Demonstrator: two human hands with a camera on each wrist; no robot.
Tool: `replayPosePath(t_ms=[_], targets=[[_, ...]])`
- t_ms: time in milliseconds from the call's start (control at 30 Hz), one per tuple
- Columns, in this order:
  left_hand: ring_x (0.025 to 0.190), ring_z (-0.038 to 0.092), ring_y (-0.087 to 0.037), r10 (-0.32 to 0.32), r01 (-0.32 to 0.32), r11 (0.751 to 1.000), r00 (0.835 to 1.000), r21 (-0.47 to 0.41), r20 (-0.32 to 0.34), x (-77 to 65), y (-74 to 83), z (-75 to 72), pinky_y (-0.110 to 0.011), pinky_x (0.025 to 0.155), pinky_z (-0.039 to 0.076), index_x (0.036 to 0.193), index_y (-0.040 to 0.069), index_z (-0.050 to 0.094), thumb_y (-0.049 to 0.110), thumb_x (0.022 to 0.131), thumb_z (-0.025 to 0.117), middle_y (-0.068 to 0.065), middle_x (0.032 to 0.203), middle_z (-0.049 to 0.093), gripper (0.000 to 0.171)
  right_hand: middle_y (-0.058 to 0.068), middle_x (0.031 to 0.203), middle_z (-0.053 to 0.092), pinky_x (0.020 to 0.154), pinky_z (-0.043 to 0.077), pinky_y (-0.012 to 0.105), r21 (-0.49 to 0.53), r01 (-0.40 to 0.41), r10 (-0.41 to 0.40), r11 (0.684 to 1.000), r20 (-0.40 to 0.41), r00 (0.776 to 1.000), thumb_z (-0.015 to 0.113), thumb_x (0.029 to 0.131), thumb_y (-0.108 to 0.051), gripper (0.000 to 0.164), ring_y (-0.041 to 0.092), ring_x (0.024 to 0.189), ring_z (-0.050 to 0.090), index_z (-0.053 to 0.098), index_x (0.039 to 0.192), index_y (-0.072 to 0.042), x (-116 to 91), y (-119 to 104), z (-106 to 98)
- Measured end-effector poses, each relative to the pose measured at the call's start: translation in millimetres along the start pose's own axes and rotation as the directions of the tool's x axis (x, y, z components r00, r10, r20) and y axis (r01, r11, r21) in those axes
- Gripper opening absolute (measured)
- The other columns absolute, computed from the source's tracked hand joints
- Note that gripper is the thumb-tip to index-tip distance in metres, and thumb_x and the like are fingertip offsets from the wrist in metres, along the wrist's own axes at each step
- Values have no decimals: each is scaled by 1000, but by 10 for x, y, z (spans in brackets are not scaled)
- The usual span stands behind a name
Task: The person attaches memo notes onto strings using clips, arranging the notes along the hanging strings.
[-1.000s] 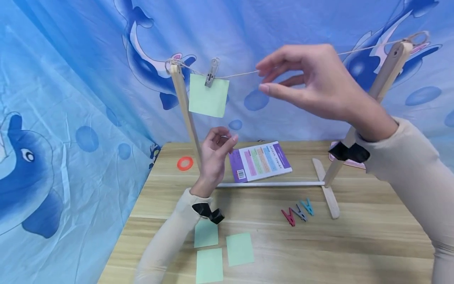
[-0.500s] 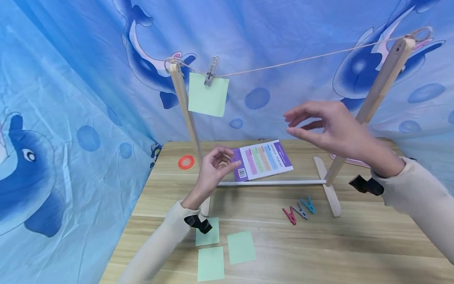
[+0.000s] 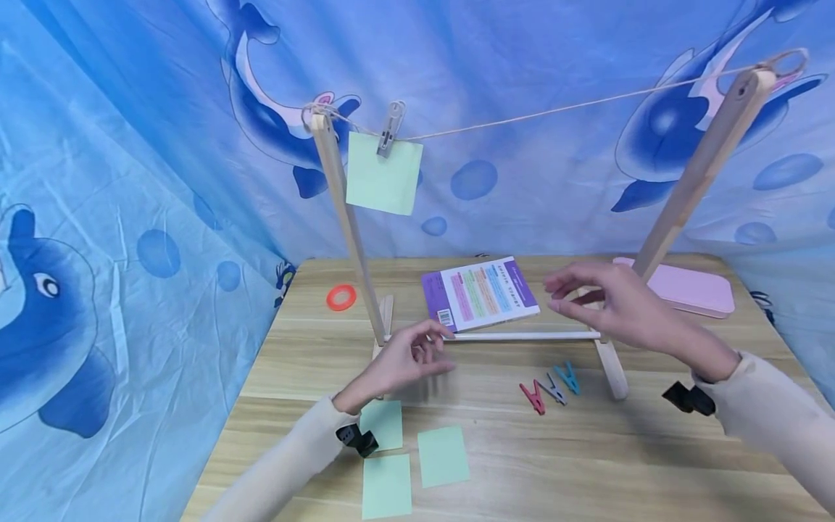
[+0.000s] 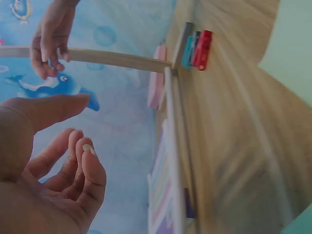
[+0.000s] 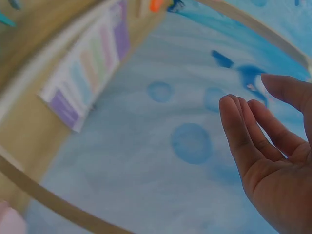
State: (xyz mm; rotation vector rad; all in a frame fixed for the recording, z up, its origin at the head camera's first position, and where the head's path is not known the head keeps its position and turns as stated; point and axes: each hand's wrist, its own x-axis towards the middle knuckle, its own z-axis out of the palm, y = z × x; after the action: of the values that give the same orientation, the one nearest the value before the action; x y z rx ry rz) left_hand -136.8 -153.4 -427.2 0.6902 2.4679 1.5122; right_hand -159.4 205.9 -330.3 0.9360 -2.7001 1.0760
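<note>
My left hand (image 3: pixel 411 357), fingers loosely bent and holding nothing, is in front of the white crossbar (image 3: pixel 522 336), above the green paper squares. Three of these lie on the table: one paper square (image 3: pixel 443 456) on the right, another (image 3: pixel 388 486) in front, a third (image 3: pixel 383 424) partly behind my left wrist. My right hand (image 3: pixel 609 301), also holding nothing, hangs in the air by the right post, its thumb apart from the fingers. Below it lie a red clothespin (image 3: pixel 533 398), a grey one (image 3: pixel 553 389) and a blue one (image 3: pixel 568 378). Another green square (image 3: pixel 383 174) hangs from the string under a grey clothespin (image 3: pixel 391 130).
The string (image 3: pixel 561 109) runs between a left wooden post (image 3: pixel 349 225) and a taller-looking right post (image 3: pixel 707 167). Behind the crossbar lie a purple and white book (image 3: pixel 483 293), an orange ring (image 3: pixel 341 297) and a pink case (image 3: pixel 694 288). A blue dolphin curtain (image 3: pixel 522 43) stands behind.
My right hand has dropped from the string to low beside the right post. My left hand has come down from below the hanging paper to over the table. The papers and clothespins stay put.
</note>
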Motion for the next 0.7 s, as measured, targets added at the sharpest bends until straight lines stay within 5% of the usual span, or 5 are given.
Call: replayPosePath(t_ms=[300, 500, 700], targets=[[69, 55, -1, 47, -61, 994, 990, 96, 134, -66, -134, 80, -18, 63, 52, 111, 11, 72, 13, 85, 87, -4, 87, 69, 30, 0, 105, 78, 75, 63, 23, 60, -42, 39, 997, 58, 998, 78, 93, -9, 20, 3, 92, 71, 76, 113, -13, -266, 459, 386], [75, 64, -13, 75, -133, 968, 962, 212, 261, -96, -159, 140, -25, 69, 59, 114, 8, 73, 15, 85, 87, -8, 91, 73, 33, 8, 103, 78, 74, 64, 24, 81, -35, 29, 996, 80, 996, 76, 91, 1, 22, 3, 90, 71, 75, 111, -8, -423, 720, 597], [84, 68, -21, 42, -140, 957, 934, 254, 356, -128, -224, 237, -28, 72, 60, 115, 6, 74, 16, 83, 89, -10, 95, 74, 37, 8, 99, 78, 73, 64, 24, 100, -92, 81, 991, 107, 991, 76, 92, -2, 19, 5, 88, 72, 75, 110, -2, -507, 891, 725]])
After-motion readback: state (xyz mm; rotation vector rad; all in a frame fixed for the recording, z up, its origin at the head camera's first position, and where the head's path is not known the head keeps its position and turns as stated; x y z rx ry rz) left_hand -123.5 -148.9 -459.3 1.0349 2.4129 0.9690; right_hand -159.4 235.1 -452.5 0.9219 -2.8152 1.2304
